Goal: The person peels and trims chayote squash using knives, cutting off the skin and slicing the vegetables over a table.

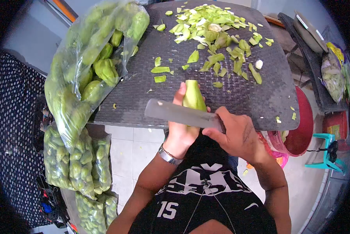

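Chayote [193,97], pale green and smooth-sided, sits in the left hand [182,134] just over the near edge of the desk [257,105]. It tapers to a flat, cut-looking top that rises free between the fingers and points toward the far side. The left thumb lies along its left flank, while fingertips [208,109] show at its right flank, so the left fingers are clamped around it from both sides. Its lower part is hidden behind the blade and the palm.

The right hand [237,132] is closed on the handle end of a knife [179,114], with the forefinger bent over the top and the thumb pressed along the near side; the handle itself is mostly covered. The broad blade points left and crosses in front of the lower half of the piece, its tip reaching past the left thumb. Whether the edge touches the flesh cannot be told from this view.

A watch [170,154] circles the left wrist. Beyond the hands, loose peelings [206,23] are heaped toward the far edge, with scattered strips lying nearer. To the left, a clear plastic bag [65,78] full of ridged green fruit leans over the desk's edge, and smaller filled bags [79,167] are below it. At the right, a red bucket [300,132] stands beside the desk.
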A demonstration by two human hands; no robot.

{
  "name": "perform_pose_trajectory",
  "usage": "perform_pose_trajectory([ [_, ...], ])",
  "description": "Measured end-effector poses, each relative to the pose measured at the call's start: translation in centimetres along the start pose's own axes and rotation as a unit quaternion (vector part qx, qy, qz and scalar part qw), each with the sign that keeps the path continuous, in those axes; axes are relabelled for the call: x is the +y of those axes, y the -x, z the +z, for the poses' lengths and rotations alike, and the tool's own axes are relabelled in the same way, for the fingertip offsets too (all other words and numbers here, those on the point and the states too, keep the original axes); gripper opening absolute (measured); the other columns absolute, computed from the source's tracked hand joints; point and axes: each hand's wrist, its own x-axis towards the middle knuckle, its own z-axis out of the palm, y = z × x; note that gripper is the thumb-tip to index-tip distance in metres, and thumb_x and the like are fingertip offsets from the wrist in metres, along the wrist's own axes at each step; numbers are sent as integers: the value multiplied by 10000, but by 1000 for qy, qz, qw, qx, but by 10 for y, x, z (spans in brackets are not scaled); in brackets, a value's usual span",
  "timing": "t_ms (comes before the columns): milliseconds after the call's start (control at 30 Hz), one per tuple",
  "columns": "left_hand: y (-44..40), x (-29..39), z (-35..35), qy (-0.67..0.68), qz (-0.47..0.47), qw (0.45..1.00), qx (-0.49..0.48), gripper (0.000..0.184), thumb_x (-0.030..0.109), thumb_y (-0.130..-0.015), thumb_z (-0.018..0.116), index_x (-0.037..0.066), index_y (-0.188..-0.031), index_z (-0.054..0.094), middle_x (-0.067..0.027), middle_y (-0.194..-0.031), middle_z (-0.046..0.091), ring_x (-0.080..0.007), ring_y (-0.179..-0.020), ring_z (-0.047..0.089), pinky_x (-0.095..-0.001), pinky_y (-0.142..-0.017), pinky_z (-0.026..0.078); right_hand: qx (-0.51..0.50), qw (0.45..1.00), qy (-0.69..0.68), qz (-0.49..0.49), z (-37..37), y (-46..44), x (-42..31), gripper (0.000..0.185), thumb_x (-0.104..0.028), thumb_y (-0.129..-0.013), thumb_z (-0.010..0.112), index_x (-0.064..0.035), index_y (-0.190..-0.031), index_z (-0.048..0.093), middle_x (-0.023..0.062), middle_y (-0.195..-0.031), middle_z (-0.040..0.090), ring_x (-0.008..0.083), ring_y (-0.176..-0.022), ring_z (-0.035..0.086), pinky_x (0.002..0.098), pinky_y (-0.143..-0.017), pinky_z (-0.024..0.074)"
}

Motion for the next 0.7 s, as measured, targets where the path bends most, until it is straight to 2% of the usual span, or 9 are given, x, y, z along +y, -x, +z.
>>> perform_pose_trajectory([
  [267, -1, -5, 3, 1, 31, 1000, -3, 493, 606, -952, 630, 134, -1094, 626, -44, -876, 642, -210, -721, 681, -376, -652, 576, 32, 997, 58, -35, 6, 2, -1, 608, -624, -902, 657, -52, -1090, 573, 175, -779, 697, 415, -702, 706, 516, -581, 541],
  [367, -1, -4, -1, 15, 12, 999, -40, 492, 565, -1006, 561, 122, -1214, 608, -71, -953, 653, -211, -735, 670, -367, -640, 566, 31, 997, 53, -44, 7, -2, 5, 604, -642, -899, 645, -64, -1055, 565, 173, -776, 698, 409, -701, 706, 514, -578, 538],
  [567, -4, -19, -5, 38, 35, 999, -1, 537, 560, -1021, 524, 93, -1277, 590, -88, -987, 668, -237, -765, 669, -396, -637, 565, 52, 998, 23, -19, 5, -11, 17, 563, -619, -927, 631, -66, -987, 543, 197, -731, 679, 439, -692, 689, 528, -586, 533],
  [667, 18, -17, -10, 20, -50, 995, -85, 549, 560, -1043, 461, 82, -1287, 576, -102, -986, 662, -261, -769, 668, -417, -596, 554, 68, 997, -25, 17, 4, -19, 34, 543, -579, -951, 627, -42, -965, 550, 222, -706, 653, 468, -698, 673, 544, -589, 521],
  [700, 15, -18, -8, 27, -60, 993, -99, 593, 602, -1034, 461, 50, -1218, 576, -100, -943, 665, -261, -728, 684, -414, -578, 576, 63, 997, -35, 33, 0, -22, 38, 535, -563, -958, 627, -32, -957, 554, 231, -692, 635, 480, -704, 664, 551, -591, 515],
])
